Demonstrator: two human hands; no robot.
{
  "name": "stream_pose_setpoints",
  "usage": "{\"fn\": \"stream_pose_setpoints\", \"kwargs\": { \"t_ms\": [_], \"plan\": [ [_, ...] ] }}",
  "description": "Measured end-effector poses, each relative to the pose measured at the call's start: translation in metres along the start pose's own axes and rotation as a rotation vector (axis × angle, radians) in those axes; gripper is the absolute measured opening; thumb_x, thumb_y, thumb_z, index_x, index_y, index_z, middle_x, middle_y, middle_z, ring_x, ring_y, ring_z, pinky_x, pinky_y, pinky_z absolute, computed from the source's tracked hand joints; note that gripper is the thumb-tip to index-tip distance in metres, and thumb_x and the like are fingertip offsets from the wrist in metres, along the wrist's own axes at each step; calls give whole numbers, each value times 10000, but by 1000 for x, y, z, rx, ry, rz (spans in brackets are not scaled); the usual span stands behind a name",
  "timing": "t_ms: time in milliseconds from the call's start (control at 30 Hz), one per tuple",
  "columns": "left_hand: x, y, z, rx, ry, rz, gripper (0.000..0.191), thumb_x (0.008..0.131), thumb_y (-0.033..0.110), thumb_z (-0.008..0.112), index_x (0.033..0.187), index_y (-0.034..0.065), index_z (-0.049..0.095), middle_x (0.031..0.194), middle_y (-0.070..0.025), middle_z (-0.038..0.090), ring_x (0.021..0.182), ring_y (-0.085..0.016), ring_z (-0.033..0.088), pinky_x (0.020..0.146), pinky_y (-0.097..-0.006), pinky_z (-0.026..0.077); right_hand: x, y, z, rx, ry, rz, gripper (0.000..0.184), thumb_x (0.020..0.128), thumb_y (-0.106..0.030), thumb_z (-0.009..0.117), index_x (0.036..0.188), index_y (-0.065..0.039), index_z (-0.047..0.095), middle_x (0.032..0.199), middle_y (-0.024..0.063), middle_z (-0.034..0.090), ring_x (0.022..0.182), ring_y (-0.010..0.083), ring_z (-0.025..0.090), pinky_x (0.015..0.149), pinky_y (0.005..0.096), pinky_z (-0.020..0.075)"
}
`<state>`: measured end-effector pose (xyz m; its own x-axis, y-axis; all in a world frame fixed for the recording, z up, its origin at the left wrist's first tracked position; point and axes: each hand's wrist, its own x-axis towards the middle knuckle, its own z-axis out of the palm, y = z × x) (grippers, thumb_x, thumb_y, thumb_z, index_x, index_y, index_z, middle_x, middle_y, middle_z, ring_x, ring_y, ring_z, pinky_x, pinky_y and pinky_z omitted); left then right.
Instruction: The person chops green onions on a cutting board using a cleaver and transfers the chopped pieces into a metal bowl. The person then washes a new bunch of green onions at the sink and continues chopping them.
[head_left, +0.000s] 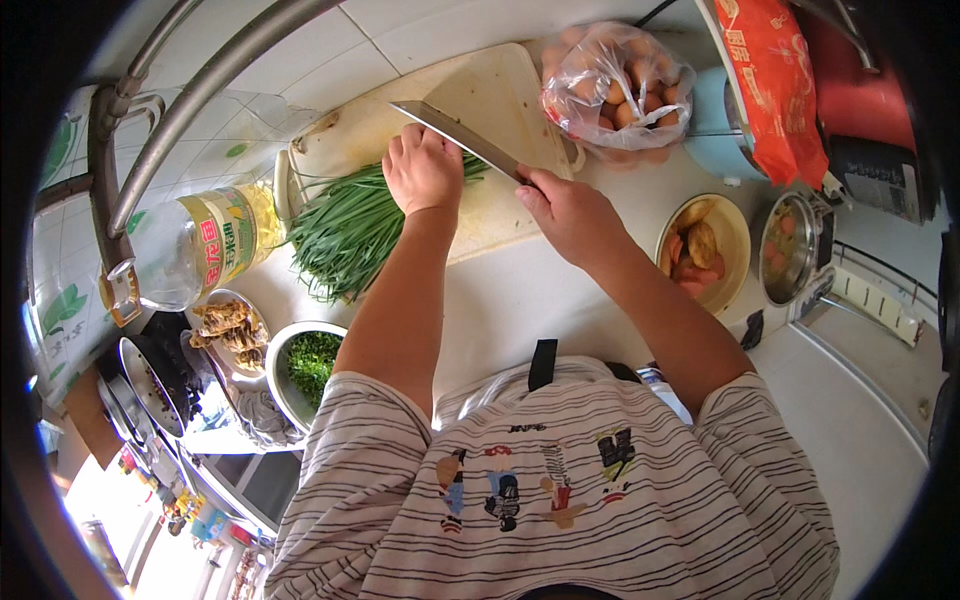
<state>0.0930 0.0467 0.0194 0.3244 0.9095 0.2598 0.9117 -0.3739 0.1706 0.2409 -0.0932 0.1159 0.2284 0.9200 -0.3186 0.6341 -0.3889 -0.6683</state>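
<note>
A thick bunch of long green Chinese chives (352, 225) lies across the cream cutting board (491, 210), its leafy ends hanging over the front edge onto the counter. My left hand (424, 169) is curled over the bunch near its far end and grips it. In my right hand (570, 214) is the handle of a broad kitchen knife (465, 142). The blade slants up to the left, right beside my left knuckles, above the board. A few chive ends show to the right, under the blade; whether the edge touches them I cannot tell.
Behind the board's right corner sits a plastic bag of eggs (622, 90). To the right stand a bowl (739, 262) of sliced pink food and a steel pot (769, 285). Leftward are an oil bottle (169, 262), a bowl of chopped greens (311, 367) and a metal rail (202, 90).
</note>
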Motion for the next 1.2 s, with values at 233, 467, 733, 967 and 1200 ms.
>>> {"fn": "stream_pose_setpoints", "kwargs": {
  "t_ms": [233,467,733,967,1200],
  "plan": [
    [-1,-1,1,-1,11,-4,140,874,264,645,871,136,700,954,-9,641,905,-265,616,813,-439,497,14,-6,-16,10,-92,-1,393,1020,-346,539,1291,-74,618,941,186,709,856,365,687,746,434,532],
    [1,0,0,14,23,19,141,881,281,660,869,148,705,958,-4,642,905,-258,619,817,-431,499,35,21,9,41,15,-143,379,1017,-386,528,1203,-75,640,896,187,710,813,391,682,720,493,532],
    [1,0,-2,-13,10,-10,182,915,300,617,895,140,704,971,-15,651,920,-273,626,804,-448,494,31,7,-21,93,-135,5,395,1021,-393,527,1219,-73,648,908,183,713,831,382,682,733,468,524],
    [-1,-1,2,-15,50,9,151,895,294,647,870,156,704,958,-1,640,893,-256,618,799,-434,500,29,9,-12,13,-112,-47,383,1025,-387,523,1189,-66,652,910,182,713,833,385,682,736,473,523],
    [-1,-1,0,-74,32,7,189,935,317,598,911,154,691,974,-25,643,922,-281,615,801,-457,488,41,19,1,225,-48,-28,383,1031,-370,508,1219,-66,647,922,193,710,868,368,682,777,445,521]
  ]
}}
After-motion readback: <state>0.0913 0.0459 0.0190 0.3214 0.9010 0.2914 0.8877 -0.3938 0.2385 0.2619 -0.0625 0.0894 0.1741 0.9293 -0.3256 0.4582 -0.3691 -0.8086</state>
